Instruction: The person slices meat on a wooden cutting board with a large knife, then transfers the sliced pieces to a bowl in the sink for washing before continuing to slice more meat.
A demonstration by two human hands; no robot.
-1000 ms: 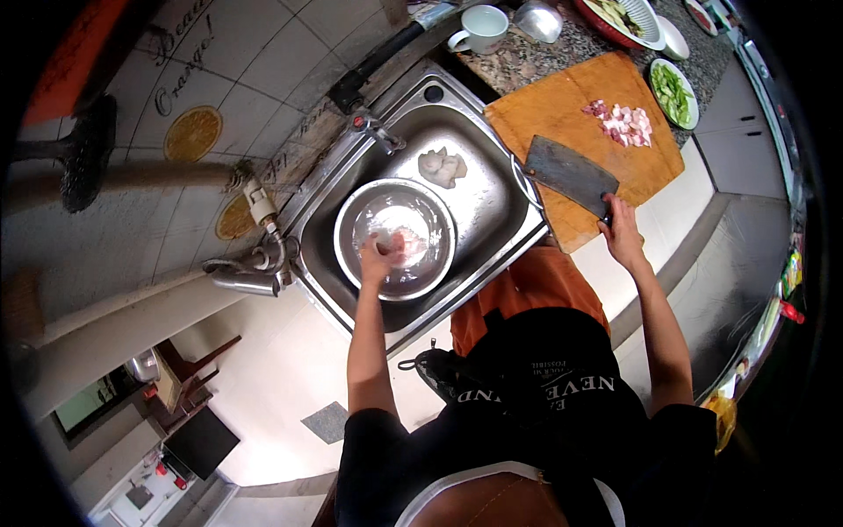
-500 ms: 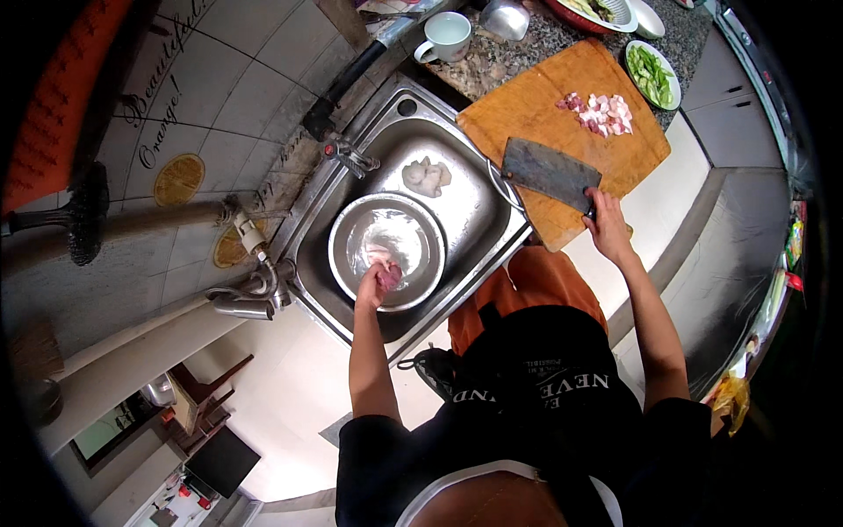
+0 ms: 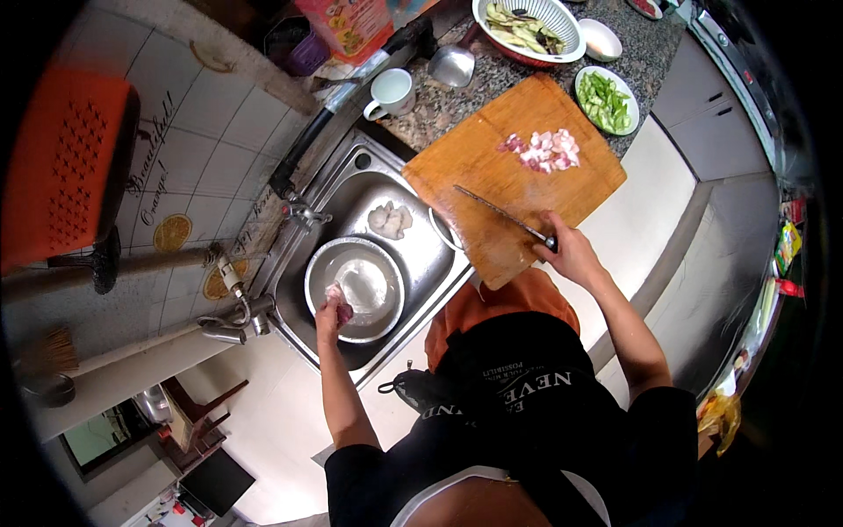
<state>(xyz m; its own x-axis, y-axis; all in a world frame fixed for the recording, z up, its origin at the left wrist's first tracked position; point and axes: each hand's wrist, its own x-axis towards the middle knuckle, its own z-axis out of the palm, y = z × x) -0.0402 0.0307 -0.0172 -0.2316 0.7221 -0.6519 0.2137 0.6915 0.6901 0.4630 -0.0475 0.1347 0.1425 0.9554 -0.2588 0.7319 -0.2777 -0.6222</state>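
Over the near-left rim of a round metal basin (image 3: 386, 327), my left hand (image 3: 326, 318) grips a piece of raw meat (image 3: 344, 313), pink and dark red. The basin stands inside the steel sink (image 3: 411, 243). My right hand (image 3: 569, 252) is closed around the handle of a cleaver (image 3: 499, 212). Its blade is seen nearly edge-on above the wooden cutting board (image 3: 457, 154); whether it touches the board I cannot tell. Diced raw meat (image 3: 546, 151) lies in a pile toward the board's far side. A pale, whitish lump (image 3: 390, 220) rests on the sink floor beyond the basin.
A white mug (image 3: 392, 93) and a metal ladle (image 3: 451, 65) sit on the granite counter behind the board. Farther right are a colander (image 3: 532, 54) of sliced vegetables, a plate of cut green peppers (image 3: 606, 101) and a white bowl (image 3: 600, 39). A tap (image 3: 304, 212) overhangs the sink's left edge.
The cleaver has turned from showing its broad side to standing nearly edge-on. My left hand still holds the meat at the basin's rim. The whole view has shifted somewhat.
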